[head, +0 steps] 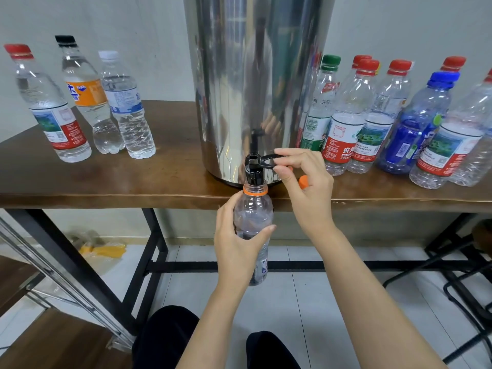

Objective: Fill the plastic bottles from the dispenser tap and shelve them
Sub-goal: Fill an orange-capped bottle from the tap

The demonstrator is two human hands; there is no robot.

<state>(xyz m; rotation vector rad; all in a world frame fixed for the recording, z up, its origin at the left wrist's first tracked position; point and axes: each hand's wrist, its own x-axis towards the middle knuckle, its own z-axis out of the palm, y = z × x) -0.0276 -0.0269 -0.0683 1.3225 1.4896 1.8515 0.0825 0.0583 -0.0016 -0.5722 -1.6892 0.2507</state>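
Left hand (237, 237) fingers curl around the bottle (253, 206), its mouth right under the tap (251, 173) at the table (106, 182) edge. Right hand (306, 190) fingers pinch the lever (264, 157), with the cap (303, 181) tucked beneath.

Top of dispenser (253, 75) past upper edge; orange cap (303, 181) half behind right hand (310, 194)

A brown wooden tabletop (106, 179) is noted directly behind the grip, carried on a black metal frame (183, 266) below it. A crumpled yellow plastic bag (106, 251) is recorded on white floor tiles (279, 310), lower left.
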